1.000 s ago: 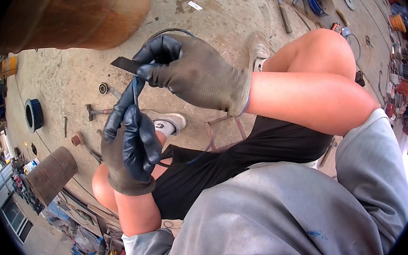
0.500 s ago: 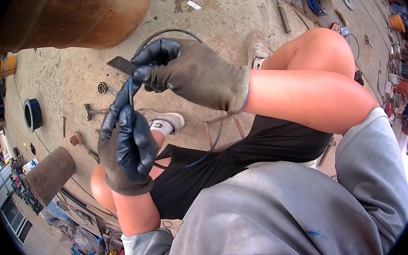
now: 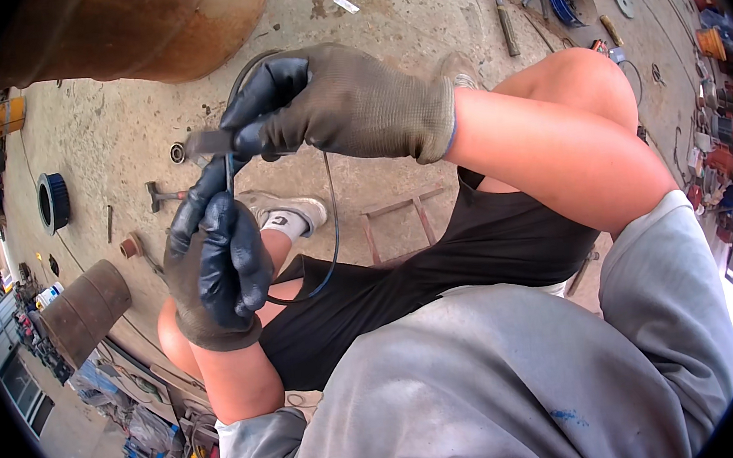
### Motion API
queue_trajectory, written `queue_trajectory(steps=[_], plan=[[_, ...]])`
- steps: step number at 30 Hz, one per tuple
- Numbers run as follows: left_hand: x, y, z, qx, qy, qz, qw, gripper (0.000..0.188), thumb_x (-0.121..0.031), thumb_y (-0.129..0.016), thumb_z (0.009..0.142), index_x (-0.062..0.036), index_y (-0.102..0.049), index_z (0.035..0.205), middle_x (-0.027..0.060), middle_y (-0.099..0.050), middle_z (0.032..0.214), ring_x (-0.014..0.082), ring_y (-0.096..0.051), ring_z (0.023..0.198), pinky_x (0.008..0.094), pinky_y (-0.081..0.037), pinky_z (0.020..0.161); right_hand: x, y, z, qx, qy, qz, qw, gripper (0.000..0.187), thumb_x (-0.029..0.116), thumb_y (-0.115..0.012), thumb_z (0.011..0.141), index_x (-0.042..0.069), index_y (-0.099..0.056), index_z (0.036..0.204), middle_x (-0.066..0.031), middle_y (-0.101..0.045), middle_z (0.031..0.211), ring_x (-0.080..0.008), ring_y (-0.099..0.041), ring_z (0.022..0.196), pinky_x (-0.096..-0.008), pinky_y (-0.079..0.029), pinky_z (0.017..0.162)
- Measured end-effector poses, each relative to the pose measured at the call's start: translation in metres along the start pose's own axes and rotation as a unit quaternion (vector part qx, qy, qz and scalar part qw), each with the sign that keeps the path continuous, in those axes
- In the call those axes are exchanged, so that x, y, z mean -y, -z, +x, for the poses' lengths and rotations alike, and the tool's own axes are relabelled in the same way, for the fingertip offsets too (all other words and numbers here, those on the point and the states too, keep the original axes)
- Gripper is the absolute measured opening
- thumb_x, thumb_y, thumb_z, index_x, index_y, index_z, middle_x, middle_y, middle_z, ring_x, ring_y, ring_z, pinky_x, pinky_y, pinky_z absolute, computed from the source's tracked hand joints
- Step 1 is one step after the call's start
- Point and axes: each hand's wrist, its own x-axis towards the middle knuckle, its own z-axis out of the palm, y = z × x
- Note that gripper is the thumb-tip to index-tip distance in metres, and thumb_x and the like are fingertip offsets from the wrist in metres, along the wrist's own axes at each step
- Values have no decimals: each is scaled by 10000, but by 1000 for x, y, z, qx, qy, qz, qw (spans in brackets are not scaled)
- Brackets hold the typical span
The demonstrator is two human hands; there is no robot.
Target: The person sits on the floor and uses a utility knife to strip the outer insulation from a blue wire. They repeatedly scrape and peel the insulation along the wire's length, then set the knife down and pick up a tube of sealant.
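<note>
Both of my hands wear dark-palmed work gloves. My left hand (image 3: 216,273) is closed on a thin black cable (image 3: 333,219), whose end stands up along the forefinger. From there the cable loops over my lap and up behind the other glove. Between thumb and fingers, my right hand (image 3: 334,105) pinches a short dark snap-off blade (image 3: 209,143), blurred by motion. It lies across the cable's upper end, just above the left fingertip. Whether its edge touches the cable, I cannot tell.
A large rusty drum (image 3: 131,31) stands at the upper left. On the concrete floor lie a hammer (image 3: 165,196), a bearing ring (image 3: 178,152), a black ribbed ring (image 3: 54,204) and a rusty cylinder (image 3: 86,314). Another hammer (image 3: 500,12) and a blue-rimmed ring (image 3: 572,3) lie at the upper right.
My right hand has shifted slightly up and turned, swinging the blade from slanted to nearly level. My left hand has moved slightly left. The cable's loop now hangs below the right glove.
</note>
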Motion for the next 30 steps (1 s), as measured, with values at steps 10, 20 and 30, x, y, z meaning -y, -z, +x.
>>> queue_trajectory(steps=[10,20,30], plan=[[-13,-14,-1,47,-4,-112,993,488,-138,-525,1136,96,-461,1559,-4,-500,677,49,-320,405,222,-251,361,12,-8,-4,-82,-17,101,991,301,198,-786,996,-21,-752,1200,-68,-751,967,-127,-697,901,-287,-577,787],[-5,11,9,140,52,-286,947,651,-92,-438,1141,-80,-151,1725,47,-543,739,123,-467,423,273,-406,377,-10,-24,-13,-86,37,47,994,213,169,-768,998,11,-740,1138,-31,-722,954,-97,-642,884,-281,-536,826],[-6,10,18,201,94,-357,907,617,-82,-359,1144,-64,-151,1725,61,-553,684,131,-417,350,277,-366,328,-12,-19,-5,-125,21,55,990,210,132,-780,981,-14,-750,1129,-44,-746,924,-106,-659,829,-295,-549,744]])
